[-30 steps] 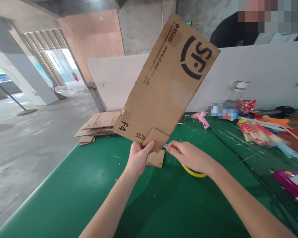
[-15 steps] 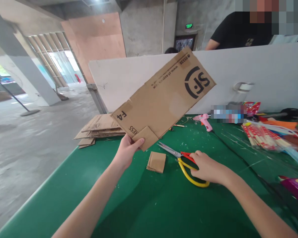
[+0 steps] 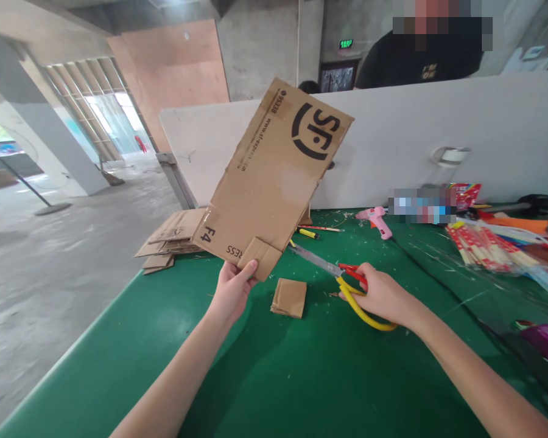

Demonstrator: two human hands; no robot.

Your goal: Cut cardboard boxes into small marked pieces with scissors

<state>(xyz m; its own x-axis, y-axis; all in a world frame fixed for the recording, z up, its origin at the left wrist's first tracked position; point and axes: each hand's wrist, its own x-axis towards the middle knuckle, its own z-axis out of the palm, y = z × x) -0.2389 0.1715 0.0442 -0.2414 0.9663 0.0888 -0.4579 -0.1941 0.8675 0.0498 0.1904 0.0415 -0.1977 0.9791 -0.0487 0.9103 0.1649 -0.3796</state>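
My left hand point(image 3: 234, 288) grips the lower edge of a large brown cardboard sheet point(image 3: 274, 176) printed with a black logo, holding it tilted above the green table point(image 3: 274, 377). My thumb presses a small square flap at its bottom corner. My right hand point(image 3: 383, 295) is closed on the handles of yellow and red scissors point(image 3: 347, 283), whose blades point up and left toward the sheet. A small cut cardboard square point(image 3: 290, 297) lies on the table between my hands.
Flattened cardboard pieces point(image 3: 176, 234) are stacked at the table's far left corner. A pink glue gun point(image 3: 377, 219), a yellow-handled tool point(image 3: 307, 232) and packets of sticks point(image 3: 484, 246) lie at the back right. A person in black stands behind the white partition point(image 3: 438, 134).
My right hand went from the sheet's corner down to the scissors on the table and has lifted them. The cardboard sheet dipped, then swung back more upright and to the left.
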